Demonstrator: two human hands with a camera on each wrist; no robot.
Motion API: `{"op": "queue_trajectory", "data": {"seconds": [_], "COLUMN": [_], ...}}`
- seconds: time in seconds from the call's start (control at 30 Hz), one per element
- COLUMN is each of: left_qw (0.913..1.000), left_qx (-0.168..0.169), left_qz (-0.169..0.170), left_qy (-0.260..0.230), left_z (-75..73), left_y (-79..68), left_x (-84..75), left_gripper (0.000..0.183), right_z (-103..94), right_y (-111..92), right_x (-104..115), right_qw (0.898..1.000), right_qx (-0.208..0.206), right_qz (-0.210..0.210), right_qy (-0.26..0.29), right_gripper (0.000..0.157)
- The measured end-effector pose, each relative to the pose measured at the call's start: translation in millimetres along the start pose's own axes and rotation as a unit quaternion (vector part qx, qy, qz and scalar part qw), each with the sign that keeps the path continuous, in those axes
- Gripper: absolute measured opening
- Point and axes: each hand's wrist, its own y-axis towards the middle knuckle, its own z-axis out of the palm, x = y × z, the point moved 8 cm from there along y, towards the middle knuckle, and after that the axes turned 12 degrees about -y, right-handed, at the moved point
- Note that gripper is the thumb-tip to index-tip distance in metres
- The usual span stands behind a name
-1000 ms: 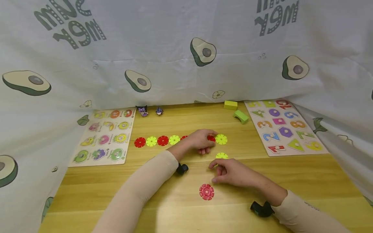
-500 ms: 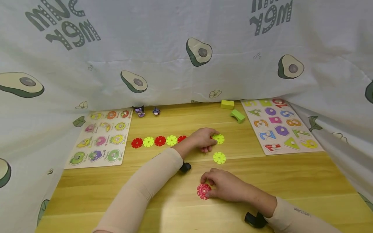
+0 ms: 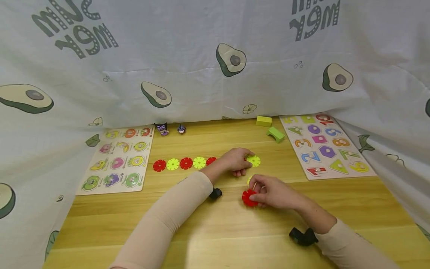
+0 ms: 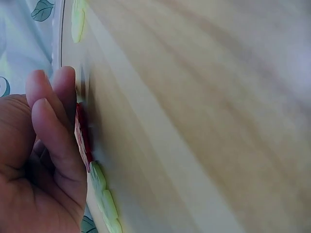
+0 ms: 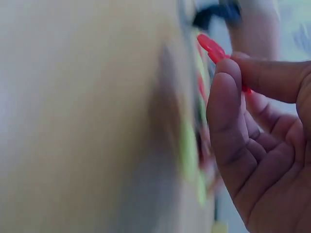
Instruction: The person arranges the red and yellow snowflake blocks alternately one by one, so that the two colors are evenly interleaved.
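Note:
My right hand (image 3: 273,192) pinches a red notched plastic disc (image 3: 248,198) between thumb and fingers. In the right wrist view that red disc (image 5: 212,47) stands tilted, raised off the wood. Just behind those fingers a yellow disc (image 3: 249,181) is mostly covered. My left hand (image 3: 234,160) reaches to the right end of a row of alternating red and yellow discs, its thumb and index finger at the left edge of the last yellow disc (image 3: 254,161). The row begins with a red disc (image 3: 159,165); its middle is hidden under the left hand and wrist.
A fruit puzzle board (image 3: 146,177) lies at the left, a number-and-shape puzzle board (image 3: 304,164) at the right. Yellow (image 3: 264,121) and green (image 3: 276,134) blocks and small purple figures (image 3: 162,129) stand along the back, before a hanging avocado-print cloth (image 3: 195,89).
The right hand moved down to the red disc on the near table, picked it up and carried it up towards the loose yellow disc. The left hand's thumb shifted slightly onto the end yellow disc.

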Motion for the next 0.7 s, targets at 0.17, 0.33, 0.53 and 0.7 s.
{"op": "queue_trajectory", "data": {"seconds": [0.17, 0.33, 0.53, 0.7], "left_qw": [1.0, 1.0, 1.0, 1.0], "left_qx": [-0.002, 0.0, 0.0, -0.001], "left_qz": [-0.003, -0.002, -0.004, -0.002], "left_qy": [0.001, 0.0, 0.004, 0.004], "left_z": [-0.6, 0.1, 1.6, 0.0], "left_y": [1.6, 2.0, 0.9, -0.8], "left_x": [2.0, 3.2, 2.1, 2.0], "left_gripper": [0.046, 0.046, 0.047, 0.047], "right_z": [-59.7, -87.6, -92.4, -90.4], "right_y": [17, 35, 44, 46], "right_x": [-53, -85, -87, -82], "right_qw": [0.989, 0.981, 0.977, 0.978], "right_qx": [-0.084, -0.106, -0.108, -0.109], "right_qz": [0.11, 0.159, 0.169, 0.155], "right_qy": [0.048, 0.018, -0.07, -0.089], "right_gripper": [0.033, 0.034, 0.035, 0.034]}}
